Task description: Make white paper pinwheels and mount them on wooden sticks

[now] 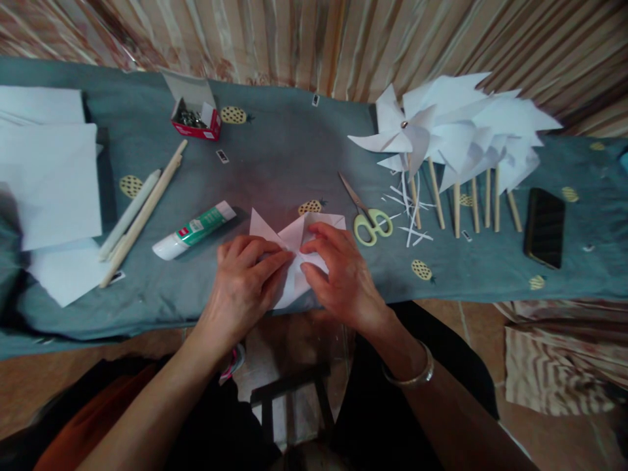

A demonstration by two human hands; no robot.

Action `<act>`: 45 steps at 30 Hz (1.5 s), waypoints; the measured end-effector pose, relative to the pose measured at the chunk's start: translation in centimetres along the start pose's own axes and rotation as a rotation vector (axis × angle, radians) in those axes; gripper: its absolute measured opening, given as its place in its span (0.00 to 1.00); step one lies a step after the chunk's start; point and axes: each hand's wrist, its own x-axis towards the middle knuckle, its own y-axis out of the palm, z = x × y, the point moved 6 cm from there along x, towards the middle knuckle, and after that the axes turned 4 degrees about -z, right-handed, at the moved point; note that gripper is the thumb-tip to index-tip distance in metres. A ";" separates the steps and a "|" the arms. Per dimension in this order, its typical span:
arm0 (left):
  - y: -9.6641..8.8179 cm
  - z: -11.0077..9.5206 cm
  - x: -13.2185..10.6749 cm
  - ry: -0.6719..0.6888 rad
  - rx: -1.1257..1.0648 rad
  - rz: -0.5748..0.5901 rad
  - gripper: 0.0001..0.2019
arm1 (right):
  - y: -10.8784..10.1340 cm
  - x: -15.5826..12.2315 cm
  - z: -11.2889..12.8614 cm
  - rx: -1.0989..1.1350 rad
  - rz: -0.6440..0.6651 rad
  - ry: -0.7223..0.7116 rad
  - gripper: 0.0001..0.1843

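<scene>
A white paper pinwheel (292, 291), cut and partly folded, lies at the table's front edge between my hands. My left hand (250, 268) is closed, its fingertips pressing folded paper near the centre. From the other side, my right hand (338, 271) curves its thumb and fingers onto the same paper close to the middle. The exact pinch of the fingers is partly hidden. To the right of the paper rest scissors (367, 219) with light green handles. A glue stick (196, 230) with a green label lies left of my left hand.
White paper sheets (53, 183) are stacked at the left, beside several wooden sticks (147, 212). An open red box (196, 124) holds small metal pieces. Finished pinwheels (461, 131) on sticks lie at the right, near paper scraps (409, 209) and a phone (544, 227).
</scene>
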 end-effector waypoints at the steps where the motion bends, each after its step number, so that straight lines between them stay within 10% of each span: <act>1: 0.0 0.0 0.0 -0.011 0.001 0.002 0.10 | 0.0 0.0 0.0 0.002 -0.003 0.002 0.11; 45: 0.2 0.2 -0.1 -0.012 -0.019 0.004 0.12 | -0.1 -0.7 0.0 -0.028 -0.113 0.025 0.07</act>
